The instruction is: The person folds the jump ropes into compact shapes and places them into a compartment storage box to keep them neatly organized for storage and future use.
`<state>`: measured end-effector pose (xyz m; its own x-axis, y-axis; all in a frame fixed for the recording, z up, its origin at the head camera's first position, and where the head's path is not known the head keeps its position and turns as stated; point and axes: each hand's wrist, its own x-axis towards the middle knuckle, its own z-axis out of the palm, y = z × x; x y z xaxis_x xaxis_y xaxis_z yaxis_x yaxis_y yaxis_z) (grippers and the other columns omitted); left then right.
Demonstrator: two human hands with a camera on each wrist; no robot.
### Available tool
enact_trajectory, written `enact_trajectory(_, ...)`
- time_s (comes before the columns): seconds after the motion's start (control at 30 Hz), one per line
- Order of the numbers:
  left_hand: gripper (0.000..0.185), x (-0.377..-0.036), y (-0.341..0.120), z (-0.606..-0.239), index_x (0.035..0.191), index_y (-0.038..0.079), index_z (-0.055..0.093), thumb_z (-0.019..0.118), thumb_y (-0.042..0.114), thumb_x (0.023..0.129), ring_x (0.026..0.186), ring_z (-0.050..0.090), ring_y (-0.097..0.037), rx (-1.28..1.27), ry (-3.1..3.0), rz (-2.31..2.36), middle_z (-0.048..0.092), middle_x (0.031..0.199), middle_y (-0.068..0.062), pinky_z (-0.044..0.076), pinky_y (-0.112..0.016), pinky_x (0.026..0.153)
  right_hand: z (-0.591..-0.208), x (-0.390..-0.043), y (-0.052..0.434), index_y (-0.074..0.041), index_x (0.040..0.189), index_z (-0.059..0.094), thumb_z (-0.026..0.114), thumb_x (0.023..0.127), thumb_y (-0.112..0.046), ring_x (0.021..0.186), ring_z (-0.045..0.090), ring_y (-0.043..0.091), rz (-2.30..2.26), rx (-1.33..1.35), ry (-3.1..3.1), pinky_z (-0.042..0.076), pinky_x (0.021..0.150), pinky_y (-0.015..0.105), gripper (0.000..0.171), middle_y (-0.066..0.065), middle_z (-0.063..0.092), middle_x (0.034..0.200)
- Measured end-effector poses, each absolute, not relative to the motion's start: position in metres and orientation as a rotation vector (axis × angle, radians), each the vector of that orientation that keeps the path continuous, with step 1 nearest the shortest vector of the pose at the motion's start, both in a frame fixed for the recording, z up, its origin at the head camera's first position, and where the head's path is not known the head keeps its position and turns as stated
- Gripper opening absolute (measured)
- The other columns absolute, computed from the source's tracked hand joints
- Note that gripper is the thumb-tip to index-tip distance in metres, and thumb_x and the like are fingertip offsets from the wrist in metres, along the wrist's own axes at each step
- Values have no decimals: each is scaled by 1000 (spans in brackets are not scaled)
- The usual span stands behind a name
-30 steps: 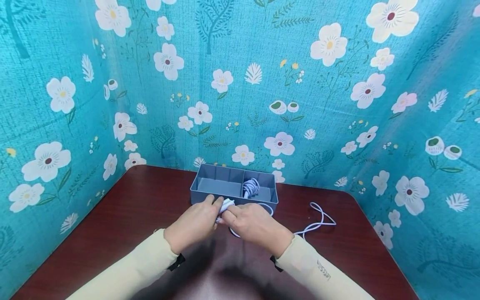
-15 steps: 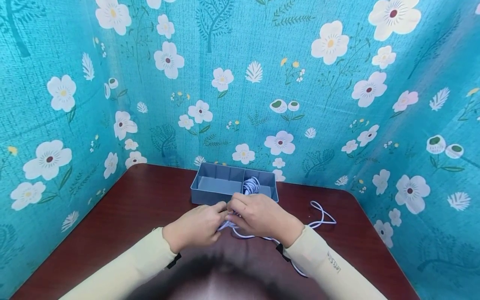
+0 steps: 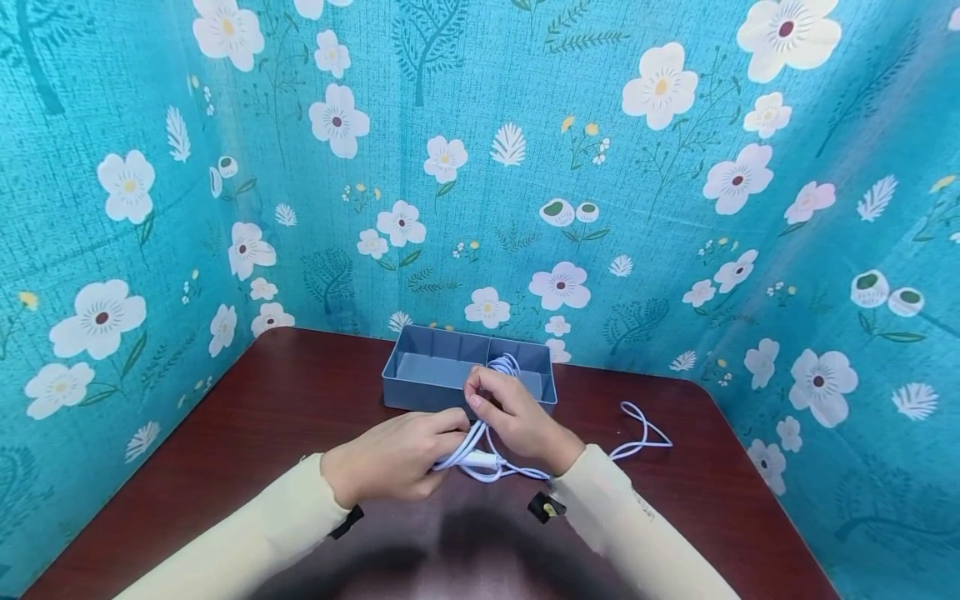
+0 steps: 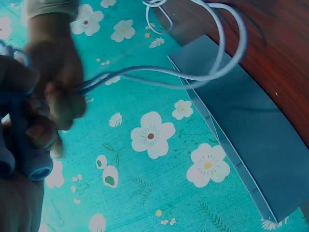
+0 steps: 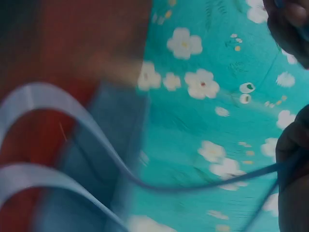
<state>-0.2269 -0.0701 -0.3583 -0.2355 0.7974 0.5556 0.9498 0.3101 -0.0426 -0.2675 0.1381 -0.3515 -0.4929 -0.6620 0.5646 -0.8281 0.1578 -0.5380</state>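
A white cable (image 3: 480,454) is gathered into loops between both hands above the dark red table (image 3: 247,433). My left hand (image 3: 397,454) grips the bundled loops from the left. My right hand (image 3: 510,412) pinches the strands just above the bundle, close to the grey box. The cable's loose end (image 3: 637,433) trails off to the right on the table. In the left wrist view the cable (image 4: 203,72) arcs over the box wall (image 4: 241,135). In the right wrist view blurred cable strands (image 5: 58,140) cross the frame.
A grey divided box (image 3: 427,371) stands at the back of the table; another coiled white cable (image 3: 504,365) lies in its right compartment. Teal flowered cloth (image 3: 675,208) walls in the table on three sides.
My right hand has lifted and moved toward the box, drawing the cable up. The loops in my left hand have grown, and the trailing cable near my right sleeve has been pulled in.
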Motion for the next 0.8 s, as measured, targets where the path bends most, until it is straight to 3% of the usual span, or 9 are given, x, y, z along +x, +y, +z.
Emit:
enact_trajectory(0.17,24,-228,-73,-359,100,6,60,64,4,76,81,50,-8,-1509,-2054,-504,51,102,0,44,-17,72,-377,-272,124,0,89,50,39,96,12,73,47,13,1663,1353,-2096,41,64,27,17,5,48,79)
enact_trajectory(0.27,27,-230,-75,-360,103,4,58,64,4,76,81,50,-8,-1394,-2074,-601,52,101,-1,46,-18,72,-386,-270,116,1,88,50,35,96,13,74,47,13,1658,1265,-2027,40,64,27,21,5,48,78)
enact_trajectory(0.4,33,-231,-76,-359,107,4,54,65,4,75,81,52,-9,-1220,-2109,-701,53,99,-2,49,-23,73,-396,-269,111,-4,90,55,39,99,6,76,51,14,1469,1183,-1981,43,66,28,21,3,53,82)
enact_trajectory(0.6,41,-231,-73,-355,116,1,50,64,4,78,81,53,-12,-1060,-2149,-703,53,103,-6,51,-26,71,-406,-268,108,-6,107,59,35,106,-21,89,60,17,1057,1243,-2003,50,79,32,27,5,62,95)
enact_trajectory(0.8,34,-237,-71,-358,113,-3,57,63,3,80,82,56,-16,-980,-2178,-484,50,104,-10,53,-28,68,-404,-265,109,-6,103,61,45,102,-14,82,59,13,895,1217,-2202,50,73,31,18,2,65,90)
